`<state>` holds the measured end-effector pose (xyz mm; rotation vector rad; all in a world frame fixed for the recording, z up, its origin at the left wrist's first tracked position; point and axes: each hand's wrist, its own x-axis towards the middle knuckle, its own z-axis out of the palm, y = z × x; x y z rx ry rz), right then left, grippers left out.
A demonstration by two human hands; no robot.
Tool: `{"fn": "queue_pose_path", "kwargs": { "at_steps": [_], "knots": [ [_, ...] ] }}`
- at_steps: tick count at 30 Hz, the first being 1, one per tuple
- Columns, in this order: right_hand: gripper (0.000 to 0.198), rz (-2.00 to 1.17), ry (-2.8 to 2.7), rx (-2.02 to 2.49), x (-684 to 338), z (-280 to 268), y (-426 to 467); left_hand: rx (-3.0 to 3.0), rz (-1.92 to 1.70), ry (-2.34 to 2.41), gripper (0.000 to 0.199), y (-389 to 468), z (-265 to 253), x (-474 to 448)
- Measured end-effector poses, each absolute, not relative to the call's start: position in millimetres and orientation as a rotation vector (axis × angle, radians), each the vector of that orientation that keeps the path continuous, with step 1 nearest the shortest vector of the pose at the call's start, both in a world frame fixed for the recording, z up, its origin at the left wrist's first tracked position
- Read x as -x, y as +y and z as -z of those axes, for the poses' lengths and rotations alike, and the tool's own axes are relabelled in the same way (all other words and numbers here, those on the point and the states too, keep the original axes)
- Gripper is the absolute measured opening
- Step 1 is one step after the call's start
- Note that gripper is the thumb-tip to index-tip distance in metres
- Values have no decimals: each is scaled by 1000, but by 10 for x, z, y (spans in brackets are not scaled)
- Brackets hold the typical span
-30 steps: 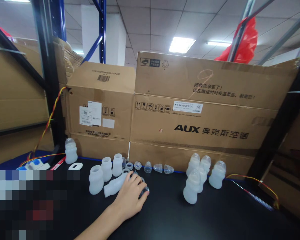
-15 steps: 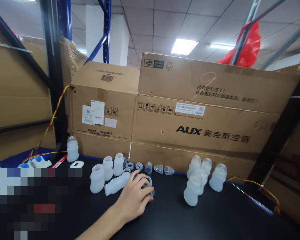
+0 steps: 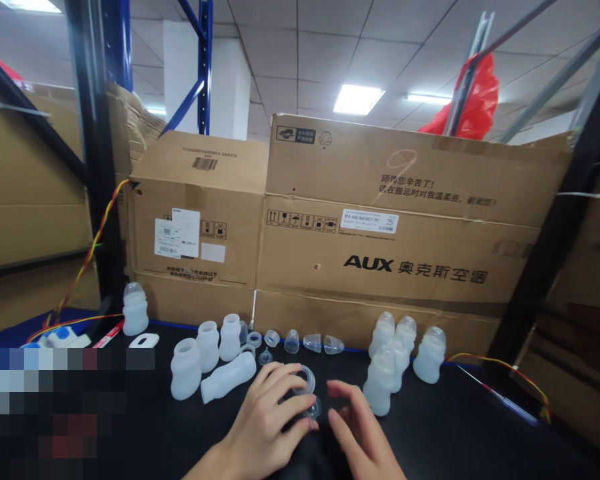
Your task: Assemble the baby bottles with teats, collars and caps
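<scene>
My left hand (image 3: 275, 410) has its fingers curled around a clear collar ring (image 3: 307, 379) and a clear bottle nipple (image 3: 312, 407), whose far sides its fingers partly hide. To the right, my right hand (image 3: 363, 427) faces them with thumb and fingers apart, touching nothing. Beside the left hand lies a frosted bottle (image 3: 229, 377) on its side, with an open upright bottle (image 3: 185, 368) behind it to the left. Another clear nipple (image 3: 265, 357) rests on the black table just beyond my left fingers.
Loose clear caps (image 3: 291, 341) and rings (image 3: 254, 339) line the back by the cardboard (image 3: 325, 300). Several capped bottles (image 3: 379, 383) stand at right; one capped bottle (image 3: 135, 309) stands far left by a white oval object (image 3: 145, 341). Wires (image 3: 533, 383) run along the right.
My right hand has come into view from below and approached the left. My left hand has drawn slightly nearer with the ring and nipple, uncovering the other nipple. The view has shifted slightly.
</scene>
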<state>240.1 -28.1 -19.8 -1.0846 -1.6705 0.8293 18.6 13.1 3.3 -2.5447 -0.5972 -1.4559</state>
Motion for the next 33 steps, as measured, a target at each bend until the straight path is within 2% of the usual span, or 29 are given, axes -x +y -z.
{"fn": "queue_pose_path", "kwargs": {
  "at_steps": [3, 6, 9, 16, 24, 33],
  "knots": [
    [70, -1289, -1362, 995, -2308, 275, 36, 2521, 1444, -568, 21, 119, -61, -184],
    [65, -1501, -1290, 880, -2258, 375, 64, 2523, 1422, -540, 20, 100, -67, -194],
    [60, -1466, -1203, 857, -2288, 417, -7, 2523, 1387, -494, 21, 82, -69, -209],
    [66, -1496, -742, 869, -2370, 308, -30, 2470, 1447, -410, 38, 106, -31, -214],
    [63, -1569, -869, 824, -2269, 480, -46, 2553, 1403, -343, 18, 61, -99, -309],
    [67, -1528, -1085, 937, -2325, 454, -64, 2333, 1379, -311, 22, 24, -190, -309]
  ]
}}
